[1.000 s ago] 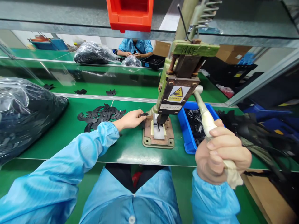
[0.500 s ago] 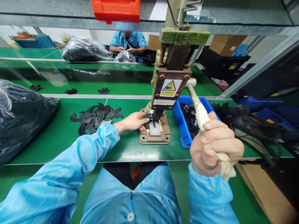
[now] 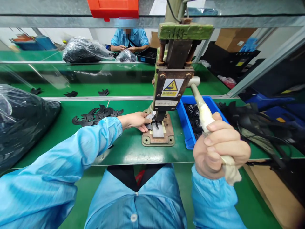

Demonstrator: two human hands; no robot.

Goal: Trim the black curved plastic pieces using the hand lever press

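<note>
A green hand press (image 3: 175,79) stands on a rusty base plate (image 3: 158,139) on the green table. My right hand (image 3: 220,149) is wrapped round its cloth-bound lever handle (image 3: 205,114). My left hand (image 3: 137,121) reaches to the press base, its fingers pinching a small black curved part (image 3: 150,118) under the press head. A pile of black curved parts (image 3: 96,115) lies to the left of that hand.
A blue bin (image 3: 188,127) of small black pieces sits right of the press. A big black plastic bag (image 3: 21,121) fills the left. Black tangled parts (image 3: 252,122) lie at the right. A person in blue (image 3: 127,39) works across the far belt. A red bin (image 3: 113,8) hangs overhead.
My left hand brought the black part from beside the press to under its head and settled on the base plate. My right hand stays on the lever, which has hardly moved.
</note>
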